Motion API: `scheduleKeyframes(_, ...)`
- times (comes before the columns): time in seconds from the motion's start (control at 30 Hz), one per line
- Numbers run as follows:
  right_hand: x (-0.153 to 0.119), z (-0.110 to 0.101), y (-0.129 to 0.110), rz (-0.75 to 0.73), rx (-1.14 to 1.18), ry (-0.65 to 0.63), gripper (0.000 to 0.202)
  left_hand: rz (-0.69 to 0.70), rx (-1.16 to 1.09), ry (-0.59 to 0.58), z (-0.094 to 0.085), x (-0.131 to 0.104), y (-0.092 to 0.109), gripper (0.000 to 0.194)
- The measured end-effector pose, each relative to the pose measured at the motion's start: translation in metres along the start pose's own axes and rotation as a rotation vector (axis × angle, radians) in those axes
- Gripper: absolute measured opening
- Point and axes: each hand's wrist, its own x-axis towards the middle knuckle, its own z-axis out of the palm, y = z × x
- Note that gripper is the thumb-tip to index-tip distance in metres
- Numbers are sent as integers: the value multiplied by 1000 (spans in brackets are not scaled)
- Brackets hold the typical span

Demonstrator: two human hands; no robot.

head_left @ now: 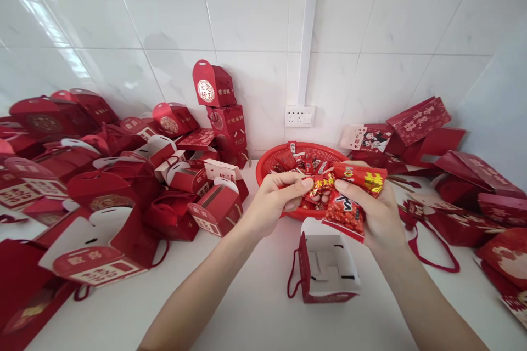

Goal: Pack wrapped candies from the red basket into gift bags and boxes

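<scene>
My left hand (280, 194) pinches the left end of a red and gold candy packet (321, 185) between thumb and fingers. My right hand (381, 211) grips several red snack packets (346, 213) in a bunch, its thumb pressed against the gold-lettered wrapper. Both hands are above the front of a red plastic basket (269, 154), which holds many small wrapped sweets (304, 164). Just below them, an open red gift box (329, 274) with a white inside and a red cord handle stands on the white table. Flat flaps show at its bottom.
Many red gift boxes (216, 205) crowd the left side, some with lids up. A stack of boxes (226, 131) stands against the tiled wall. More boxes and bags (420, 126) pile up at right, with a red ribbon (438, 247) near the edge. A wall socket (300, 116) sits behind the basket.
</scene>
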Motion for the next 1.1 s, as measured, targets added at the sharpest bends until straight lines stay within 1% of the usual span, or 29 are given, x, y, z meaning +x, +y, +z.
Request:
scheduleKeyframes(0.27, 1, -2, 0, 42, 44, -2, 54, -105, -66, -10, 0, 3, -2, 39)
scheduleKeyframes(0.47, 5, -2, -1, 117, 2, -79, 51, -116, -92, 28, 1, 4, -2, 39)
scheduleKeyframes(0.53, 6, -2, -2, 117, -6, -81, 53, -123, -97, 42, 1, 4, -3, 39)
scheduleKeyframes(0.63, 5, -3, -2, 75, -4, -55, 57, -130, -110, 57, 0, 4, -3, 39)
scheduleKeyframes(0.7, 4, -5, -1, 46, -22, -70, 55, -130, -115, 63, -1, 4, -3, 38)
scheduleKeyframes(0.8, 2, -10, 1, -40, -100, -104, 43, -124, -120, 66, -1, 4, -2, 35)
scheduleKeyframes(0.93, 1, -14, 3, -206, -218, -94, 30, -133, -144, 35, -1, 5, -1, 32)
scheduleKeyframes(1.0, 2, -15, 2, -222, -229, -97, 28, -140, -159, 2, -1, 4, 0, 31)
scheduleKeyframes(1.1, 3, -15, 1, -198, -198, -118, 28, -153, -169, -33, -2, 3, 1, 30)
